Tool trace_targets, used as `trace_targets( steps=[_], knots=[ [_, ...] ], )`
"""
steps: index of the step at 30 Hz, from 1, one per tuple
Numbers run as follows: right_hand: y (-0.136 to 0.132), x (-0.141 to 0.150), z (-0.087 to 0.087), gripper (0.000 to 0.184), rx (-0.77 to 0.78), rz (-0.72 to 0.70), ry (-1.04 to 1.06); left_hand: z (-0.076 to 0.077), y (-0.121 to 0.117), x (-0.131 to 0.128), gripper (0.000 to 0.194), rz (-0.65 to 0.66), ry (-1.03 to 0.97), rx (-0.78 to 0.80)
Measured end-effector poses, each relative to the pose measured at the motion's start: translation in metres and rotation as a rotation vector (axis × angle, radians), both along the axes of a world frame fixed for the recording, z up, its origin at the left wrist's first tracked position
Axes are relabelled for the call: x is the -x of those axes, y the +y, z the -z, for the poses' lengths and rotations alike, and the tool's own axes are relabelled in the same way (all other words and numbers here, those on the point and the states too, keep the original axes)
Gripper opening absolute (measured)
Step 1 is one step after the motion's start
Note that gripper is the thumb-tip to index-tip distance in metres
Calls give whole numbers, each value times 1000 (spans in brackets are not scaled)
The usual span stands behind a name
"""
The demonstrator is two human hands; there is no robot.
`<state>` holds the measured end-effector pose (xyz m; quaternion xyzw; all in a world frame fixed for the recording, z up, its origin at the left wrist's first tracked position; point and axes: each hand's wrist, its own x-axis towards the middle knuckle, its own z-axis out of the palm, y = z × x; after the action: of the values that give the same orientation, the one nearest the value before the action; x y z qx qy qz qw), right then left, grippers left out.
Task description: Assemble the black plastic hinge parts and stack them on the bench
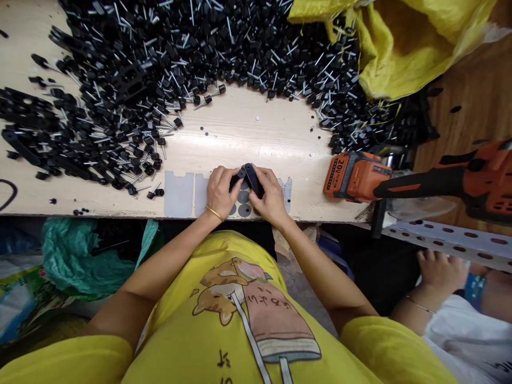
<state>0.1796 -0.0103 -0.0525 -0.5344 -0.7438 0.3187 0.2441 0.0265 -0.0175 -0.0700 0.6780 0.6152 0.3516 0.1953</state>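
Pale wooden tabletop [240, 133], near edge: left hand [221, 193] and right hand [272, 196] each pinch a black bar [253, 181], probably light and stiff, best held by its long sides.

Left hand [222, 193]: back up, fingers bent, thumb angled toward the right hand
Right hand [271, 196]: back up, fingers curled, close beside the left
Left forearm [172, 255]: slants far and right
Right forearm [314, 266]: slants far and left
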Motion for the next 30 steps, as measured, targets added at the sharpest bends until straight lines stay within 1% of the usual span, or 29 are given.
trace_targets(
  steps=[6,12,17,20,22,26,30],
  knots=[
    [1,0,0,67,1,-2,-7,1,-3,-1,12,-4,55,15],
    [2,0,3,69,-15,5,-17,1,1,-6,14,-27,36,-1],
    [2,0,4,67,-35,16,-5,3,5,-9,22,4,115,-26],
    [3,-1,5,65,-38,4,-7,1,6,-9,28,51,203,-13],
    [3,-1,7,64,-48,1,0,0,8,-7,29,90,224,16],
    [4,-1,10,64,-84,34,20,0,23,0,23,161,148,54],
    [6,-2,11,65,-94,110,-1,6,50,9,14,345,32,31]
  ],
)
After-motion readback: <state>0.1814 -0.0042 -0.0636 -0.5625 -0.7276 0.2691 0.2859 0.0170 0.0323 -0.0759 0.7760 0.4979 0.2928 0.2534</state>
